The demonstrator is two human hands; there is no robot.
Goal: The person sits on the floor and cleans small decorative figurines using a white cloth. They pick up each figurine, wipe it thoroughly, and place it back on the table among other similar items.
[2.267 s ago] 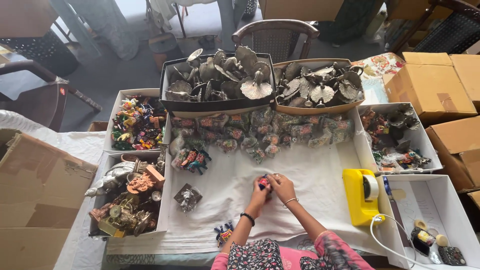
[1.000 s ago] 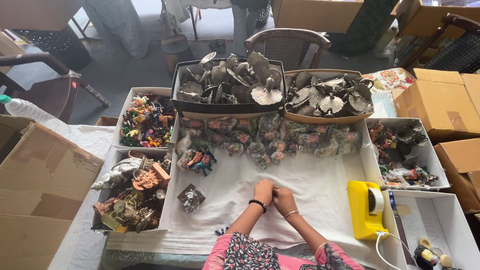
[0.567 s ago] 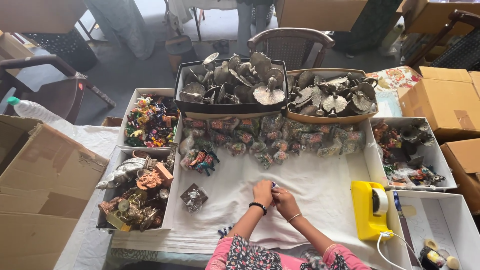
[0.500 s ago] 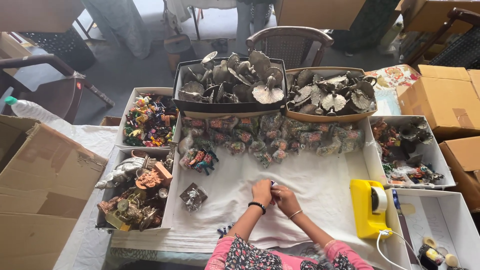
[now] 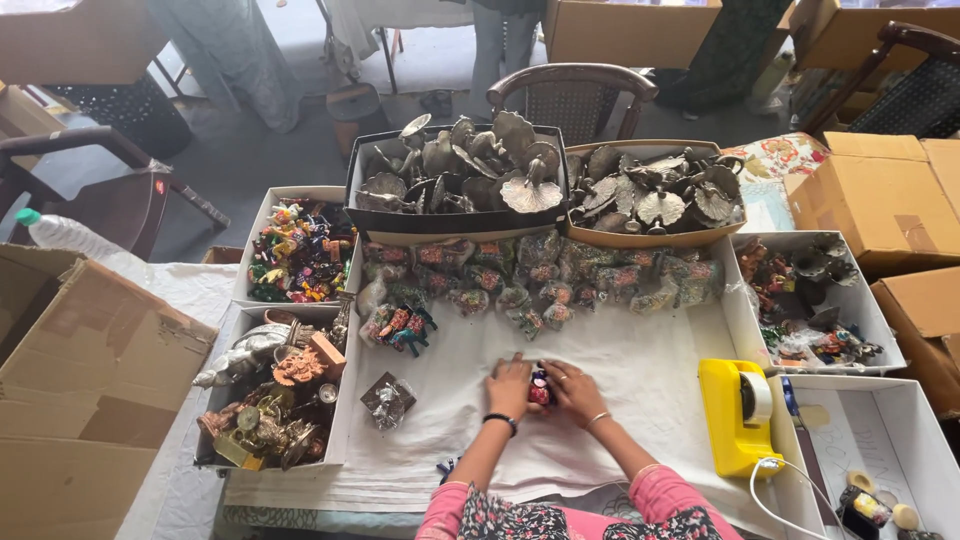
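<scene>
Both hands are meeting at the middle of the white cloth. Left hand and right hand are pressing in from either side on a small colourful figurine, red and dark, fingers curled narrow around it. Whether it is being wrapped or just held, cannot tell; it is mostly covered by the fingers. Left wrist is wearing a dark band, right wrist a thin bangle.

Progress, judging by the layout: a row of wrapped packets is already lying along the far edge of the cloth, so a good batch looks done. One loose clear-wrapped piece is sitting well to the left of the hands, and a small cluster of painted figures is lying beyond it. Plenty looks left: the tray of coloured figurines at far left is full, the tray of mixed metal pieces below it too, and two boxes of grey metal dishes are waiting at the back.

A yellow tape dispenser is sitting to the right of the hands, its cable running off the bottom edge. The white box at bottom right is cut off; contents too small to name. Something dark under the left forearm is hidden.
</scene>
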